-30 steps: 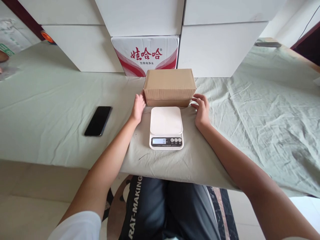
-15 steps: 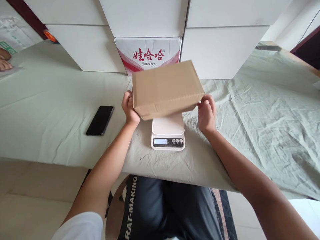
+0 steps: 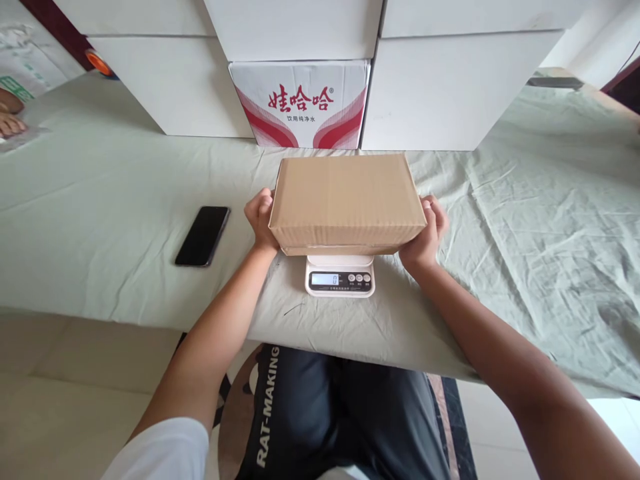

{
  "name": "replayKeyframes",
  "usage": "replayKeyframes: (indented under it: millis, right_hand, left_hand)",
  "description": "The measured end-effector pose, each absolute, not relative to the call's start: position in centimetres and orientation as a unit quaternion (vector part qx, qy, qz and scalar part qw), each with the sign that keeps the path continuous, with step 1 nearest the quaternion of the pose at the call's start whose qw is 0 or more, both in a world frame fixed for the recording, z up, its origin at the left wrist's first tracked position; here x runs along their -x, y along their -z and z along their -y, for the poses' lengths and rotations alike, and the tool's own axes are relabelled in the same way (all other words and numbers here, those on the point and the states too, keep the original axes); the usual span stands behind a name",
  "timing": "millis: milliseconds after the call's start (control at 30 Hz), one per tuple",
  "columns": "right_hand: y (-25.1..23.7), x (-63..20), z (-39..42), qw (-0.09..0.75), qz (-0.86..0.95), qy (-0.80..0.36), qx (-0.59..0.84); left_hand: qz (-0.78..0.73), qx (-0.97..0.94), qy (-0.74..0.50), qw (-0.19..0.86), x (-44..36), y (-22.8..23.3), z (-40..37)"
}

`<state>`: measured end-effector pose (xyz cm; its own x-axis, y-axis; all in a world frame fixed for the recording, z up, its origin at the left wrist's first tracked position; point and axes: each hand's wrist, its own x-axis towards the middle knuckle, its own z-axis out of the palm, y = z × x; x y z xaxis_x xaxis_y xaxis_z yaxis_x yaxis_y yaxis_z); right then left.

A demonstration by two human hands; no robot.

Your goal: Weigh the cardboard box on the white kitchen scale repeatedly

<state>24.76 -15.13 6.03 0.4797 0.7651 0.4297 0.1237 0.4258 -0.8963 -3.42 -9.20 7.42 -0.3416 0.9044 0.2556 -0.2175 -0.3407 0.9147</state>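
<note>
A brown cardboard box (image 3: pixel 347 197) is held level between my two hands, over a white kitchen scale (image 3: pixel 340 283). My left hand (image 3: pixel 261 217) grips the box's left end, and my right hand (image 3: pixel 427 233) is closed round the right end; some fingers of both are hidden behind or under it. The scale's weighing plate is mostly covered by the box, and its lit display reads 0. Whether the box touches the plate I cannot tell. To the left of my left hand lies a black smartphone (image 3: pixel 203 236).
Stacked white cartons (image 3: pixel 420 93) stand at the back, with a red-printed carton (image 3: pixel 303 103) in the middle. A green cloth (image 3: pixel 100 220) with creases covers the table. At the far left edge another person's hand (image 3: pixel 10 123) rests near clear plastic. An orange tape roll (image 3: pixel 99 63) sits behind.
The box was tilted and higher; both hands have brought it level, lower and slightly right over the scale. The printed carton behind shows more fully. The display still reads 0.
</note>
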Motion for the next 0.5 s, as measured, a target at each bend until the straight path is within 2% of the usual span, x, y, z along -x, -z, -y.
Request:
replayKeyframes:
  millis: [167, 300, 500]
  right_hand:
    - [-5.7, -24.9, 15.0, 0.71, 0.45, -0.226, 0.492]
    - [-5.7, -25.7, 14.0, 0.725, 0.438, -0.221, 0.483]
    - [-3.9, -28.6, 10.9, 0.75, 0.362, -0.242, 0.499]
  left_hand:
    - [-0.414, -0.447, -0.728, 0.315, 3.3, -7.0, 9.5]
    - [-0.398, -0.443, -0.738, 0.317, 3.8, -6.5, 8.8]
    - [-0.408, -0.326, -0.769, 0.368, 5.9, -5.3, 5.6]
